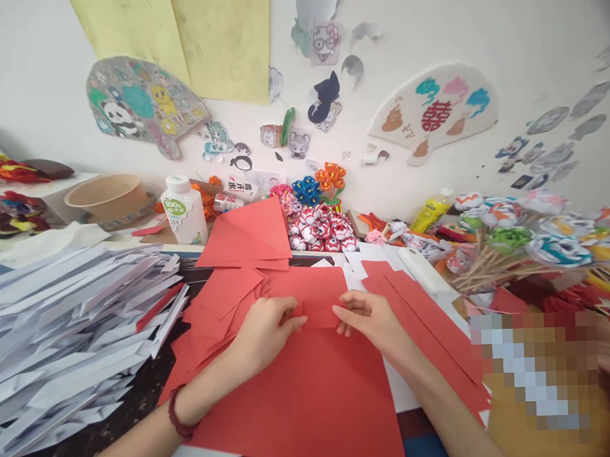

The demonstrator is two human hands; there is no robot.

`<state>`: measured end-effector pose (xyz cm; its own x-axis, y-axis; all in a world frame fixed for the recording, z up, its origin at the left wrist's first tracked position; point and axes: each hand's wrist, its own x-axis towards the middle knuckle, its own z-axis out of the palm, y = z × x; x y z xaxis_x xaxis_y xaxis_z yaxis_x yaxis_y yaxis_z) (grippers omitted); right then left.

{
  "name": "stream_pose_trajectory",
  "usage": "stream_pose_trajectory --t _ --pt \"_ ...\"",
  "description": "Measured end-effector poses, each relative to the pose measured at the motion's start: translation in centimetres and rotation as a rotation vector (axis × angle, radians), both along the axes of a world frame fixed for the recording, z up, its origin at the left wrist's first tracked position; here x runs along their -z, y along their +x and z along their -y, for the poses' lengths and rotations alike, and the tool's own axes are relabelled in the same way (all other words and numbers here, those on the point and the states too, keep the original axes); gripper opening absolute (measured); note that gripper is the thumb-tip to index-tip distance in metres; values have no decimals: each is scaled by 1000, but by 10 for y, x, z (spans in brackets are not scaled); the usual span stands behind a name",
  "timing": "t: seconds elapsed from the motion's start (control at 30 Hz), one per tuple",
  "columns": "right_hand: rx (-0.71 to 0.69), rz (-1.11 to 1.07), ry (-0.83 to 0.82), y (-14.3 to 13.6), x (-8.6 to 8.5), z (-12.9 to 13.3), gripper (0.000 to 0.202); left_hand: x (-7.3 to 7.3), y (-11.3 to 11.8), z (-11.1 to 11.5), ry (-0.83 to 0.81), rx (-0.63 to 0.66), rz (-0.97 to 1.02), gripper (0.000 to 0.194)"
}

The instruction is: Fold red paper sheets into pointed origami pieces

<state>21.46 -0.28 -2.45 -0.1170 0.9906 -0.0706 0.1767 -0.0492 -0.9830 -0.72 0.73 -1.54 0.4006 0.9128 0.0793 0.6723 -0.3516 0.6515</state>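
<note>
Left hand and right hand pinched a red slip; white strips crowded nine o'clock, stemmed flowers two o'clock; a bare red sheet stretched toward six.

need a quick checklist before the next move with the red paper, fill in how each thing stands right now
1. Left hand on the left end of the small red piece: ok, fingers and thumb are there.
2. Right hand on the right end: ok, thumb in front.
3. Folds in the small red piece lined up: cannot tell, too little detail shows.
4. White strips apart from both hands: ok, they are heaped off to the left.
5. White bottle capped: ok.
6. Yellow bottle upright: not ok, it looks tilted.
</note>
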Motion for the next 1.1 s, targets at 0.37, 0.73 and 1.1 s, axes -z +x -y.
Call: stream_pose_trajectory --t 0.37,0.73,1.1 --pt "-47 243 21 2 9 1 20 5 2 0 4 31 -84 13" --pt "-172 491 79 1 4 0 12 16 5 0 85 20 -99 15" --pt "-148 519 108 1 7 1 10 20 5 2 51 47 39 20"
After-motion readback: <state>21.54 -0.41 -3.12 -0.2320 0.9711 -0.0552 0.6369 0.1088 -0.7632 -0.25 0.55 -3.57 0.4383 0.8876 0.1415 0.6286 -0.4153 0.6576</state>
